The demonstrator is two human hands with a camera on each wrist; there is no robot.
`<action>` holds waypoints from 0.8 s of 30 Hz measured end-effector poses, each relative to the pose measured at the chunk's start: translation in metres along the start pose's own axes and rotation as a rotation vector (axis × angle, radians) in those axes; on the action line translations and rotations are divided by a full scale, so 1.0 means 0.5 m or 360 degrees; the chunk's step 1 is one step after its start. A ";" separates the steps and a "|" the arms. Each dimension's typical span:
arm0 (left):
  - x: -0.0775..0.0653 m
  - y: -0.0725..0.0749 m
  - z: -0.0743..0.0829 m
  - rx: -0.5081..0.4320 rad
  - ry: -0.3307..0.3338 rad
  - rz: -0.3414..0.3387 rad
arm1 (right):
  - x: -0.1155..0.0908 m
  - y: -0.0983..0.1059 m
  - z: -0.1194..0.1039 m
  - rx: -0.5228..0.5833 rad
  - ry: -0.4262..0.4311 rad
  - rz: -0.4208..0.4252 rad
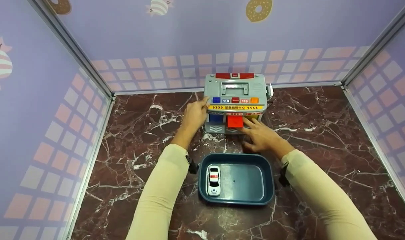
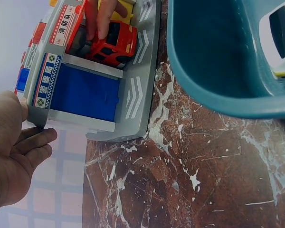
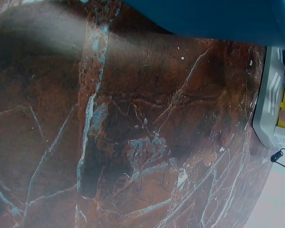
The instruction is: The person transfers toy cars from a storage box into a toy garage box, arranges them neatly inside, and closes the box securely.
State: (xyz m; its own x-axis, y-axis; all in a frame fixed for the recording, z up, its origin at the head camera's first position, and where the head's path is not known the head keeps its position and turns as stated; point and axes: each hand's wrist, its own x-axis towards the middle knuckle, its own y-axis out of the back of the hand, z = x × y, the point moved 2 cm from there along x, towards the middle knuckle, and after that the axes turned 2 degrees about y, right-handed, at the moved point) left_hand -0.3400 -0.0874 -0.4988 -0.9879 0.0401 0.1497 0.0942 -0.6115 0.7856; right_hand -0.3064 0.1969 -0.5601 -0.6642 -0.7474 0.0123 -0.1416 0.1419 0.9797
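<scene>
A grey toy rescue-station garage (image 1: 219, 88) with blue, red and yellow doors stands against the back wall. My left hand (image 1: 195, 115) grips its left front corner, thumb on the upper edge and fingers at the side. The red door (image 1: 235, 121) of the middle bay is swung up, and the blue door (image 2: 85, 95) is down. Under the red door a red toy truck (image 2: 116, 45) sits partly inside the bay, its rear hidden. Fingers of my right hand (image 1: 260, 135) reach in beside the red door and touch the truck, with the thumb held apart.
In front of the garage, a dark blue plastic tub (image 1: 235, 200) holds a white toy police car (image 1: 214, 181) along its left side. A white handset (image 1: 270, 90) hangs on the garage's right side. Patterned walls enclose the marbled tabletop (image 1: 135, 133).
</scene>
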 end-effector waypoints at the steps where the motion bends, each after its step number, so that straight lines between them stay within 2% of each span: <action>1: 0.000 0.000 0.000 -0.0006 0.0000 -0.0001 | 0.000 0.001 0.000 0.0000 -0.0012 -0.0011; 10: -0.002 -0.001 0.000 -0.0017 -0.0020 -0.0008 | -0.003 -0.001 0.001 -0.0004 0.0064 0.0030; 20: -0.002 -0.001 0.000 0.0013 -0.0039 0.0005 | 0.001 -0.005 0.001 -0.0041 0.0017 0.0043; 24: -0.002 -0.001 0.001 0.0009 -0.0048 0.0000 | 0.003 -0.006 0.002 -0.0032 -0.0034 0.0003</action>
State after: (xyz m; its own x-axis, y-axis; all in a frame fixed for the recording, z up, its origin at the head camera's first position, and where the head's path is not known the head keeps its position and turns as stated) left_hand -0.3391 -0.0869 -0.4992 -0.9837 0.0640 0.1680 0.0953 -0.6071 0.7889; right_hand -0.3078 0.1959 -0.5632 -0.6799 -0.7332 0.0098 -0.1259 0.1299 0.9835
